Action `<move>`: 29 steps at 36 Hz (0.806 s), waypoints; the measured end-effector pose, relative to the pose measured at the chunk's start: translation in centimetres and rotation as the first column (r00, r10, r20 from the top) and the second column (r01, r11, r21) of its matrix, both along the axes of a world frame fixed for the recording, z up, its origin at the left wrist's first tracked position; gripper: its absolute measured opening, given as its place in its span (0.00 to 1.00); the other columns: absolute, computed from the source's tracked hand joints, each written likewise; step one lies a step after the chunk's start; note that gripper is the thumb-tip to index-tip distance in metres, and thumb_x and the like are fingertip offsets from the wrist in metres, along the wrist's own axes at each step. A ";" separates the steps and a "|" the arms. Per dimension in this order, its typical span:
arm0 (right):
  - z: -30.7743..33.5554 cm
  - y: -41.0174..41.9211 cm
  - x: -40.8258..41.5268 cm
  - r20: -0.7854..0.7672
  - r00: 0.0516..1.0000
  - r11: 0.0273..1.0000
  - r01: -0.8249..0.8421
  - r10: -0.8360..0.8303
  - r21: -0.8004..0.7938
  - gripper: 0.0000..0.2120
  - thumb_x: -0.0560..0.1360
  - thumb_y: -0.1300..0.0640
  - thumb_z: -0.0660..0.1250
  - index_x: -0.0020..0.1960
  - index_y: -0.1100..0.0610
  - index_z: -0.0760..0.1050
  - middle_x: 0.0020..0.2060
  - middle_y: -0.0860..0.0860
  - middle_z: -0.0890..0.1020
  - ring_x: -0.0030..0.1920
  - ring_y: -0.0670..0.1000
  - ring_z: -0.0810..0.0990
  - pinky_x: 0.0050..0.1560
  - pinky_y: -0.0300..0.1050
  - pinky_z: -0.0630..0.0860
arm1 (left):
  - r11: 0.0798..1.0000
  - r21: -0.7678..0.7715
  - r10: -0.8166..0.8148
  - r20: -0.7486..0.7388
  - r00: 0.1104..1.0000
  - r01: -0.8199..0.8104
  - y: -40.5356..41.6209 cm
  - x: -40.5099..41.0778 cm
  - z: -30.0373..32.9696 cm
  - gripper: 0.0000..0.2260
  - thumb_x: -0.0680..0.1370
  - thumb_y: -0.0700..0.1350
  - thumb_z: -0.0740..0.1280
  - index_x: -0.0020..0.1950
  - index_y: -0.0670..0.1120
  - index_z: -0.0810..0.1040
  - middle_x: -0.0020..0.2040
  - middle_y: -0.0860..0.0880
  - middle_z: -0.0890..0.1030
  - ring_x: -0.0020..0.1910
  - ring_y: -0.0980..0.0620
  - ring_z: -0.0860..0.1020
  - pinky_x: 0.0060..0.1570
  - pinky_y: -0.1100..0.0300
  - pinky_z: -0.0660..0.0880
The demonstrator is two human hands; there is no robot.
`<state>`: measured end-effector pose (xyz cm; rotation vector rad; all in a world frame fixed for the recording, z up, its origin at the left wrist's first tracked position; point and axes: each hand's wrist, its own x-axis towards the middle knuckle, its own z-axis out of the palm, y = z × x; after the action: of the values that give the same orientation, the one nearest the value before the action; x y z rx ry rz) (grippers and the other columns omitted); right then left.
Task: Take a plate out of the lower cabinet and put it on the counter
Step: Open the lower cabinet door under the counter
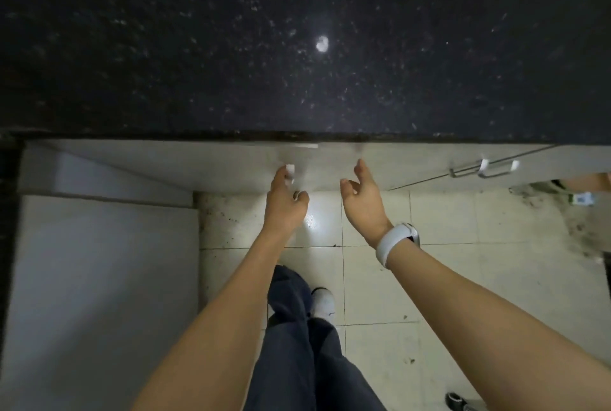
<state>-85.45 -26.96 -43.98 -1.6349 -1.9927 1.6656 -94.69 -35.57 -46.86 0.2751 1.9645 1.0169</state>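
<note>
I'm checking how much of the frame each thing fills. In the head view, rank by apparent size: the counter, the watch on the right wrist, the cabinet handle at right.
1. counter, by far the largest.
2. and 3. watch and cabinet handle: too alike to rank; the watch is nearer the camera.

The black speckled stone counter (231,47) in front of me shows only a bright light reflection on its polished top. Below, my white shoe (323,303) stands on the pale square-tiled floor (463,278), which is grimy with dark specks near the cabinet base.
</note>
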 end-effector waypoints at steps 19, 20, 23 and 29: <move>2.9 -15.5 5.9 -0.116 0.700 0.709 -0.701 0.704 0.076 0.24 0.76 0.67 0.53 0.70 0.54 0.62 0.69 0.52 0.69 0.68 0.49 0.68 0.61 0.19 0.55 | 0.863 0.093 0.503 -0.060 0.862 -0.496 -17.9 6.3 7.5 0.16 0.80 0.44 0.57 0.67 0.47 0.69 0.64 0.46 0.75 0.62 0.50 0.75 0.65 0.48 0.71; 3.0 -16.2 5.9 -0.121 0.677 0.686 -0.724 0.726 0.069 0.24 0.76 0.67 0.53 0.70 0.53 0.62 0.70 0.52 0.69 0.69 0.49 0.67 0.64 0.24 0.57 | 0.847 0.127 0.527 -0.078 0.846 -0.516 -18.6 6.3 8.2 0.16 0.80 0.45 0.57 0.67 0.47 0.69 0.64 0.47 0.75 0.62 0.51 0.75 0.65 0.48 0.71; 3.5 -18.2 5.4 -0.138 0.603 0.612 -0.790 0.786 0.038 0.24 0.76 0.67 0.53 0.70 0.53 0.62 0.70 0.51 0.69 0.67 0.50 0.69 0.66 0.32 0.60 | 0.851 0.155 0.521 -0.136 0.843 -0.502 -20.4 6.0 9.6 0.16 0.79 0.45 0.60 0.67 0.49 0.68 0.63 0.50 0.76 0.60 0.53 0.76 0.62 0.51 0.74; 2.9 -21.4 4.4 -0.082 0.559 0.560 -0.829 0.825 -0.016 0.21 0.77 0.62 0.52 0.68 0.51 0.65 0.66 0.54 0.75 0.62 0.54 0.75 0.65 0.50 0.71 | 0.917 0.015 0.375 -0.375 0.848 -0.399 -24.0 5.2 10.0 0.17 0.78 0.40 0.59 0.67 0.50 0.67 0.55 0.59 0.76 0.50 0.63 0.77 0.46 0.76 0.73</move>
<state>-81.04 -48.36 -41.09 -0.5461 -2.9530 1.9398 -89.50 -59.61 -36.87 0.0288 2.4614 1.2230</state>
